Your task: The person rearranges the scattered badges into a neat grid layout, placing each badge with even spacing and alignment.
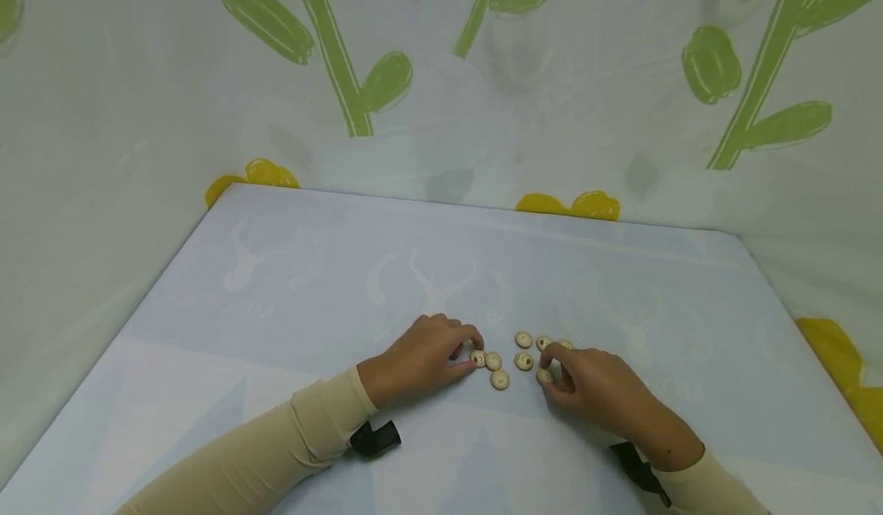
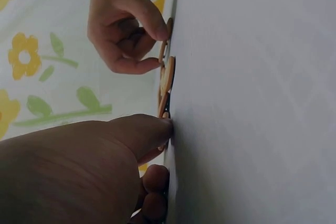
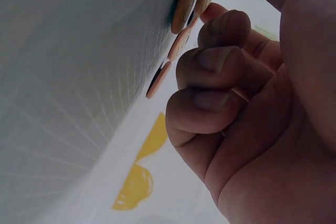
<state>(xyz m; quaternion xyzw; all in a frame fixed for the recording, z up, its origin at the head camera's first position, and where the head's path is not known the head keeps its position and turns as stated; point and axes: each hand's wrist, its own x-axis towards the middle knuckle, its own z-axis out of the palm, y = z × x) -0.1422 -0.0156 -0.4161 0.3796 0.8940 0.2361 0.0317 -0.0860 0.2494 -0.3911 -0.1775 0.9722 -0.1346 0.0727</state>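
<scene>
Short of the table's far edge [image 1: 414, 205], the left hand [image 1: 429, 355] pinches one wooden disc [image 1: 478, 359], the right hand [image 1: 602, 386] a second disc [image 1: 544, 376], and a sideways nudge could scatter neighbouring discs [image 1: 493, 361] (packed close).

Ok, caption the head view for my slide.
Left hand and right hand each pinch a disc among others on a pale table.

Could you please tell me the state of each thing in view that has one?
Left hand: fingers curled, pinching the leftmost disc.
Leftmost disc: held at its edge, face up.
Right hand: thumb and forefinger pinching another disc.
Remaining discs: lying on the table, at least one partly hidden by the right hand.
Left sleeve: down to the wrist.
</scene>
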